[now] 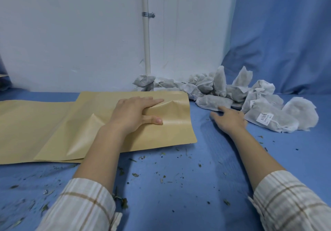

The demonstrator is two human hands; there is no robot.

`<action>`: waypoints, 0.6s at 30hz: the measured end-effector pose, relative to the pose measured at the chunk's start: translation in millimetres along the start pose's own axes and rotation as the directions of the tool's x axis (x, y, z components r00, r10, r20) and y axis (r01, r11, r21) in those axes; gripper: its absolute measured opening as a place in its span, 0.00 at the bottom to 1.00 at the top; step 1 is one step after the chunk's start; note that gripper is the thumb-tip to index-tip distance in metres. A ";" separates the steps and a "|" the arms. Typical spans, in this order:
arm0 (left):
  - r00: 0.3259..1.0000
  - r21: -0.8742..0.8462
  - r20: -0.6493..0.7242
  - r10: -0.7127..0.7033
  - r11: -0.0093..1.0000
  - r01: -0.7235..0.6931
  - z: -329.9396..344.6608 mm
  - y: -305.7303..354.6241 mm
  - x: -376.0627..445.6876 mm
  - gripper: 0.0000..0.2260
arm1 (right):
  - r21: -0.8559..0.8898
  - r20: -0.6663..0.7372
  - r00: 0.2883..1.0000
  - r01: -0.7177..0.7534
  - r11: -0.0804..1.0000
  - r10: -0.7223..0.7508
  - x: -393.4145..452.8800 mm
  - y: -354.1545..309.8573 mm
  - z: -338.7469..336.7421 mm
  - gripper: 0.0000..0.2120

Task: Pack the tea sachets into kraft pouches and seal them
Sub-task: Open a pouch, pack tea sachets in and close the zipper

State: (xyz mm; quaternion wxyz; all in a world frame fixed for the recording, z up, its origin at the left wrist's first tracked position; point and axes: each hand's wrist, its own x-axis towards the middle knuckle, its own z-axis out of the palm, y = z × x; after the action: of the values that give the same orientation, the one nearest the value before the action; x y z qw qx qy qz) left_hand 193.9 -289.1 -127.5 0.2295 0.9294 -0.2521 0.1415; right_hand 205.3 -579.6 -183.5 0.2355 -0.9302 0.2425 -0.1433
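Pinching the top kraft pouch [125,123] at its mouth with the left hand [133,115], thumb tucked under the lifted flap, fingers flat above. Reaching with the right hand [230,118], fingers spread and holding nothing, index tip touching the nearest tea sachet [213,102] at the pile's edge, just right of the pouch. Risks: creasing the mouth and spoiling the seal; sweeping loose tea crumbs [136,174] off the blue cloth [179,195] inside. Barcode label [264,118] on one sachet, probably printed text, too small to read.
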 end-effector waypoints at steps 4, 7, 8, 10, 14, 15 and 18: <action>1.000 0.020 0.004 -0.017 1.000 0.017 0.7 -2.7 -0.2 0.28 | 0.506 -0.260 0.959 0.036 0.862 0.113 -8.9 -3.3 -5.1 0.10; 1.000 0.030 -0.018 -0.024 0.999 0.025 -0.6 -3.9 0.8 0.28 | 0.779 -0.231 0.948 0.045 0.626 0.220 -16.3 -9.4 -9.7 0.03; 0.999 0.027 -0.028 -0.025 0.999 0.026 -1.2 -4.4 1.1 0.27 | 0.843 -0.204 0.950 0.047 0.536 0.238 -18.2 -10.7 -10.2 0.03; 0.998 0.029 -0.042 -0.036 0.999 0.037 -2.8 -5.2 1.3 0.27 | 0.909 -0.173 0.957 0.064 0.412 0.234 -21.0 -12.5 -11.5 0.03; 0.996 -0.005 -0.069 -0.064 0.998 0.064 -7.1 -6.7 1.4 0.27 | 0.965 -0.124 0.992 0.114 0.236 0.028 -32.1 -20.6 -15.6 0.03; 0.994 -0.041 -0.082 -0.071 0.997 0.068 -8.5 -6.5 1.4 0.27 | 0.960 -0.124 0.992 0.127 0.249 -0.027 -34.3 -22.7 -16.2 0.03; 0.989 -0.111 -0.109 -0.102 0.990 0.090 -12.0 -5.5 0.8 0.25 | 0.943 -0.151 0.983 0.176 0.284 -0.107 -36.3 -24.7 -17.4 0.06</action>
State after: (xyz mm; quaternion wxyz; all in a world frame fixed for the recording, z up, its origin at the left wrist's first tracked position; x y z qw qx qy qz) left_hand 195.7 -279.2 -118.9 0.2992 0.9173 -0.2004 0.1698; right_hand 177.6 -548.1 -161.8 0.7194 -0.6226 0.0342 -0.3062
